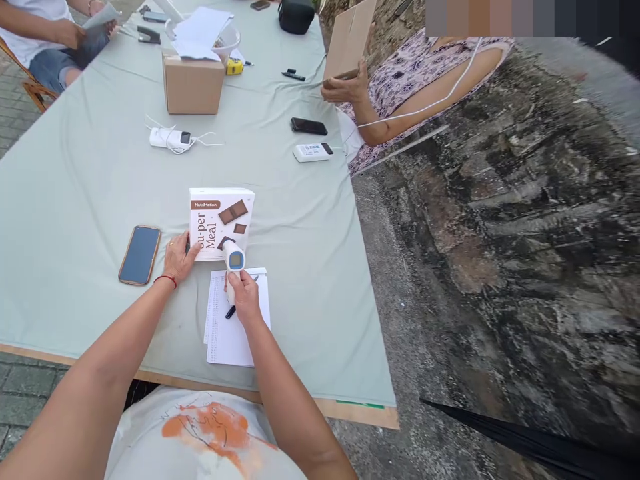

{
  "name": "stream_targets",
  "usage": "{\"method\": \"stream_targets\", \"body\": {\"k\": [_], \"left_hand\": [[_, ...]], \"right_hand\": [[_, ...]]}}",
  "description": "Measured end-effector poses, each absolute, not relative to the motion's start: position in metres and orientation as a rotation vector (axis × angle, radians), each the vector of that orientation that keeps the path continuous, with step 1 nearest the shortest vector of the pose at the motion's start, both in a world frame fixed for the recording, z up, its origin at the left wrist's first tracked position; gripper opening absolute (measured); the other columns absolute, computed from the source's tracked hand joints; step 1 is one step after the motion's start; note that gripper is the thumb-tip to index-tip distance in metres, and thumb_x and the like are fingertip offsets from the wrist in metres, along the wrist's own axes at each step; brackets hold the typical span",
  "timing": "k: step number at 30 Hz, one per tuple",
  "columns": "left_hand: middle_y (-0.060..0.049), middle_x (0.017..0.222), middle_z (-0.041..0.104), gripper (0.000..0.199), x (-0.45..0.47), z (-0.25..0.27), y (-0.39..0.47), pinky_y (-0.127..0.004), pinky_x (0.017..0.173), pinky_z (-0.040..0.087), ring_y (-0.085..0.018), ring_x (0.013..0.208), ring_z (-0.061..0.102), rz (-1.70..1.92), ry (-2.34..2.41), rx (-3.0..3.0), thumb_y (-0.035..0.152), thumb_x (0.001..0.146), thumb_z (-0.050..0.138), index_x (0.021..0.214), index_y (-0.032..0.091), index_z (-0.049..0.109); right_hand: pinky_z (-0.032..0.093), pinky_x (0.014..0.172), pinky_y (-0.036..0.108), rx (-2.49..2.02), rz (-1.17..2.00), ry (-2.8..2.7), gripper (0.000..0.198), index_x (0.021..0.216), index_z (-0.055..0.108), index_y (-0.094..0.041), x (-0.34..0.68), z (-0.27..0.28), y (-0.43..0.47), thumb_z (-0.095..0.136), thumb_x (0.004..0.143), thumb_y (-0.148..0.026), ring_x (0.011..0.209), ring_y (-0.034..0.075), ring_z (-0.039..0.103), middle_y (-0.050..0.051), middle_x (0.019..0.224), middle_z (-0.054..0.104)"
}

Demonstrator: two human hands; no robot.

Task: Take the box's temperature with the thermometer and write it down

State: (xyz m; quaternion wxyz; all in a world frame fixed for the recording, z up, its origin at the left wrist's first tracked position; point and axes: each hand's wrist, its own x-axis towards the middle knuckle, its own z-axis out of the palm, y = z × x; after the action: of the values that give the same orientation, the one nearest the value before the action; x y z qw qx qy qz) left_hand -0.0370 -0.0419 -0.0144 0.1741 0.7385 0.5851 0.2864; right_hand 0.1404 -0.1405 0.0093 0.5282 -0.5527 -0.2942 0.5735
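A white NutriMotion box (220,213) with pictures of chocolate pieces stands upright on the table. My left hand (179,257) grips its lower left side, thumb across the front and fingers partly hidden behind. In my right hand (243,293) is a white infrared thermometer (234,257) with a blue-framed screen, held close in front of the box's lower right. Beneath that hand lies a notepad (237,343) with written columns down its left side. A dark pen (231,312) rests on the paper, partly covered by my hand.
A phone (140,255) lies left of my left hand. Farther off are a cabled white device (171,139), a black phone (309,126), a white power bank (313,153) and a cardboard box (194,83). A person at right holds a carton (349,40); another at left holds paper (103,17).
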Motion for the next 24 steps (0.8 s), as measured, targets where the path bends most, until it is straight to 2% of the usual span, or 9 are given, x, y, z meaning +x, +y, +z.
{"method": "stream_targets", "body": {"k": [12, 18, 24], "left_hand": [[-0.011, 0.095, 0.062, 0.059, -0.035, -0.014, -0.043, -0.040, 0.087, 0.039, -0.026, 0.091, 0.052, 0.838, 1.658, 2.097, 0.061, 0.098, 0.029, 0.120, 0.015, 0.058], [-0.011, 0.095, 0.063, 0.058, -0.035, -0.013, -0.042, -0.042, 0.087, 0.040, -0.027, 0.092, 0.053, 0.834, 1.646, 2.084, 0.060, 0.097, 0.031, 0.122, 0.014, 0.057], [-0.011, 0.106, 0.064, 0.062, -0.035, -0.010, -0.044, -0.044, 0.091, 0.041, -0.028, 0.099, 0.055, 0.884, 1.602, 2.044, 0.065, 0.087, 0.052, 0.124, 0.015, 0.055]], "right_hand": [[0.036, 0.055, 0.026, -1.320, 1.373, -0.756, 0.048, 0.079, 0.055, -0.019, 0.143, 0.005, -0.141, 0.068, 0.067, -0.064, 0.057, 0.012, 0.042, -0.003, 0.062, 0.052], [0.039, 0.056, 0.027, -1.256, 1.396, -0.734, 0.047, 0.079, 0.055, -0.019, 0.139, -0.001, -0.141, 0.068, 0.069, -0.063, 0.060, 0.014, 0.046, -0.002, 0.065, 0.053], [0.040, 0.059, 0.026, -1.254, 1.390, -0.708, 0.045, 0.080, 0.055, -0.019, 0.140, 0.015, -0.145, 0.072, 0.067, -0.059, 0.061, 0.013, 0.046, -0.002, 0.069, 0.054]]}}
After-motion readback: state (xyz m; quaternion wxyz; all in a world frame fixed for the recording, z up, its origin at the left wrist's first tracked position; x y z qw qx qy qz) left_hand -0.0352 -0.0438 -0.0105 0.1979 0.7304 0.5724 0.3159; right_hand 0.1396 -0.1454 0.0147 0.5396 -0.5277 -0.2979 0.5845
